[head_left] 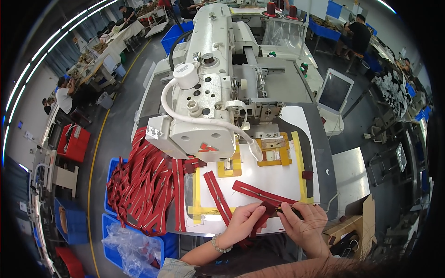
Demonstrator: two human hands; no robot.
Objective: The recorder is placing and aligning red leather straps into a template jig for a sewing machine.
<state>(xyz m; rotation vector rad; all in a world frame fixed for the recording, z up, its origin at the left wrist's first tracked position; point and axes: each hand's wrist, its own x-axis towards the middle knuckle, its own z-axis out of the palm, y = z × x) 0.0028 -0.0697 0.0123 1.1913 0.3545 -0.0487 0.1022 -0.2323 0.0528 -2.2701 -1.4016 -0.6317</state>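
Note:
My left hand [243, 222], wearing a beaded bracelet, pinches a dark red fabric piece [263, 214]. Just beside it, my right hand [303, 227] grips a small dark tool with a yellowish part [296, 212], probably snips; its tip is hard to make out at the fabric. Two red zippers lie on the white work plate [234, 169]: one slanting at left [215, 192], another crossing behind my hands [252, 191]. A big pile of red zippers [146, 185] lies to the left. Above the plate stands the white sewing machine head [204, 129] with yellow-taped clamps [273, 155].
Blue bins [111, 250] with crumpled plastic sit at lower left. An open cardboard box [366, 217] is at lower right, below a metal side plate [354, 169]. A tablet [336, 90] stands right of the machine. Other people work at benches along both sides behind.

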